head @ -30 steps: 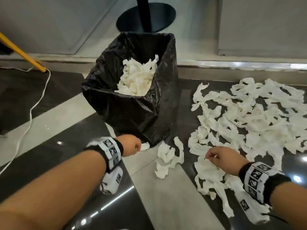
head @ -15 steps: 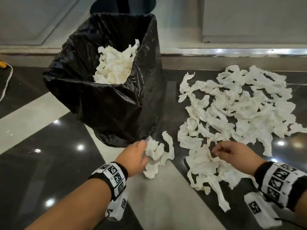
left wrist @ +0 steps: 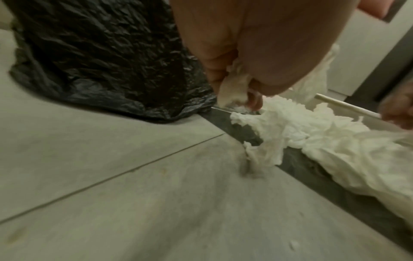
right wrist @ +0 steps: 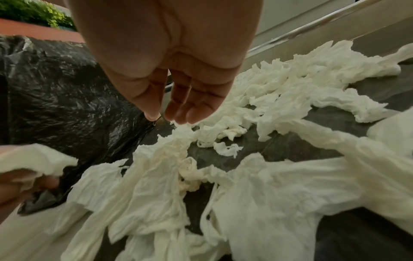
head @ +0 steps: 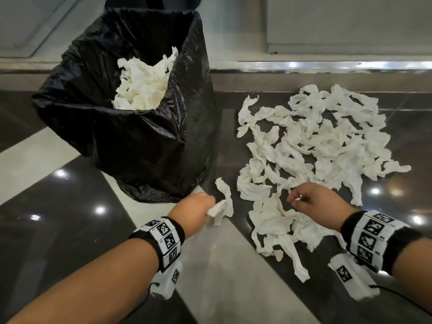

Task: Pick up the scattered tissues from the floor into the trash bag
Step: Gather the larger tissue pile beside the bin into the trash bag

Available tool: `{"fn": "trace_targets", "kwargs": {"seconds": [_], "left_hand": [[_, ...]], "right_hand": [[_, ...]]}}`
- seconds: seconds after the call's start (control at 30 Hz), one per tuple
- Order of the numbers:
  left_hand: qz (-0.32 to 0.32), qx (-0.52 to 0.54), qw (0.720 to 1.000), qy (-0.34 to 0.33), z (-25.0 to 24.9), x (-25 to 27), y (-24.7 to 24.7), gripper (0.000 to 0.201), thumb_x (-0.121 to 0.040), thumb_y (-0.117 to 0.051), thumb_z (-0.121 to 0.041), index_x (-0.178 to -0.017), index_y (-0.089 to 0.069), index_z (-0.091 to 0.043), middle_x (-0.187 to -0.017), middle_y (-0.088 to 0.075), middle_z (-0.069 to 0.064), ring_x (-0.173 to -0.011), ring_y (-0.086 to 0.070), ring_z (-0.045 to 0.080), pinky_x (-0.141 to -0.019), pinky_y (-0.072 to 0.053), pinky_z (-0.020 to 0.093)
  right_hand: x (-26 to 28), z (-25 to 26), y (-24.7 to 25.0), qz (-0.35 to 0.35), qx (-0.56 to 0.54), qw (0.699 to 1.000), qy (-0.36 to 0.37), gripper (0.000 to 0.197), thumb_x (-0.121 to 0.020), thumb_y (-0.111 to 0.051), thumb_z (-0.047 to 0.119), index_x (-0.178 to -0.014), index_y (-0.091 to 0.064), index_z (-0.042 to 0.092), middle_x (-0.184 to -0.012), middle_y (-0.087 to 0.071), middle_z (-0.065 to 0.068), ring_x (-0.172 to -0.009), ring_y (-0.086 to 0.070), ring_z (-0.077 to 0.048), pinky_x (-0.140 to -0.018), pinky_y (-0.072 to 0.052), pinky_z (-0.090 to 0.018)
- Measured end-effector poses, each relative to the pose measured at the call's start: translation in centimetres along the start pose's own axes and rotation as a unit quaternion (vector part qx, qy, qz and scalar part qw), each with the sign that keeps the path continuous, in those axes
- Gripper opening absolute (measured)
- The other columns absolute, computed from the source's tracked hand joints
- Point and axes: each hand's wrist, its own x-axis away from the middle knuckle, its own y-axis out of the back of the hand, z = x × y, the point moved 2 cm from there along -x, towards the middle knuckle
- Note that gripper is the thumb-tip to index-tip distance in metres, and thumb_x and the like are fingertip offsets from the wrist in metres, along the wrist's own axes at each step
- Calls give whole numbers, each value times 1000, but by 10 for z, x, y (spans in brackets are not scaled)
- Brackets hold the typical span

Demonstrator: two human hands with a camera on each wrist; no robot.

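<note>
No brand or readable word showed anywhere; the only printing was the black-and-white square codes on the wristbands (head: 167,239), whose tiny numerals were too small to read. The tissues (head: 311,146) were white, crumpled and torn into twisted strips, spread in a loose heap on the dark glossy floor (head: 58,218) to the right of the bag (head: 140,141). The bag was black, wrinkled plastic, standing open at the far left, with more white tissues (head: 145,83) piled inside. The left hand (head: 194,211), near the foot of the bag, had its fingers curled round a wad (head: 222,204) of tissue over the pale floor stripe. The right hand (head: 315,202) hung just above the near edge of the heap, fingers loosely bent downward and holding nothing.
</note>
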Motion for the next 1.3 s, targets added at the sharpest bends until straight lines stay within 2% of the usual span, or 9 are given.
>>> {"fn": "trace_targets", "kwargs": {"seconds": [0.2, 0.43, 0.6, 0.7, 0.8, 0.9, 1.0, 1.17, 1.3], "left_hand": [[30, -2, 999, -9, -17, -16, -23, 56, -87, -54, -23, -138, -31, -23, -128, -33, 10, -79, -61, 31, -72, -55, 37], [84, -96, 992, -8, -18, -19, -21, 21, -92, -43, -20, -108, -52, -10, -114, -56, 12, -99, -60, 31, -73, -41, 33], [67, -95, 993, -6, -15, 3, -1, 25, -93, -44, -27, -97, -62, -10, -108, -58, 8, -96, -60, 26, -72, -41, 31], [73, -91, 993, -1, -7, 18, 3, 18, -91, -46, -22, -95, -59, -11, -108, -59, 9, -97, -59, 27, -78, -45, 35], [66, -65, 996, 11, -7, 31, 3, 13, -91, -47, -19, -99, -53, -12, -107, -59, 10, -97, -59, 29, -77, -44, 36], [49, -21, 999, -11, -14, 31, -2, 21, -86, -45, -4, -105, -49, -12, -107, -55, 10, -95, -57, 32, -74, -42, 34], [28, -7, 995, -94, -25, 19, -13, 37, -79, -46, 2, -111, -46, -18, -117, -51, 6, -93, -58, 31, -75, -50, 41], [44, -80, 986, -143, -65, -14, -35, 62, -83, -50, -2, -135, -31, -29, -151, -25, 8, -110, -54, 33, -85, -53, 41], [41, -196, 907, -370, -102, -31, -54, 59, -83, -55, -8, -135, -40, -30, -146, -40, 11, -122, -47, 40, -90, -50, 51]], "right_hand": [[11, -4, 8, 22, 53, 998, 29, 18, -86, -59, 17, -91, -61, 34, -101, -55, 10, -79, -56, -1, -70, -41, -16], [27, 10, -25, 64, 241, 951, 185, 52, -89, -52, 23, -136, -37, 41, -152, -21, -1, -124, -44, -23, -98, -45, -33], [11, 26, -67, 160, 329, 916, 166, 63, -91, -49, 15, -138, -24, 48, -157, 9, -12, -119, -45, -37, -93, -49, -43], [0, 29, -72, 185, 367, 901, 139, 40, -91, -44, 10, -127, -48, 25, -146, -27, -19, -113, -50, -38, -91, -49, -43], [-13, 44, -58, 147, 263, 947, 108, 16, -88, -48, 12, -103, -54, 14, -105, -58, -9, -97, -59, -27, -78, -45, -30], [-23, 57, -31, 70, 64, 993, 69, 5, -87, -53, 19, -86, -48, 20, -87, -58, 0, -84, -58, -22, -67, -43, -26], [-17, 63, 1, 16, -109, 993, 35, 25, -84, -65, 29, -102, -49, 20, -89, -61, 5, -79, -59, -10, -65, -46, -22], [11, 42, 46, -66, -109, 992, 6, 26, -86, -61, 40, -102, -64, 19, -95, -67, 3, -83, -62, -13, -72, -48, -25], [42, 9, 63, -82, -162, 982, -62, 30, -86, -57, 47, -87, -64, 17, -84, -68, 0, -77, -63, -16, -70, -50, -27]]}}
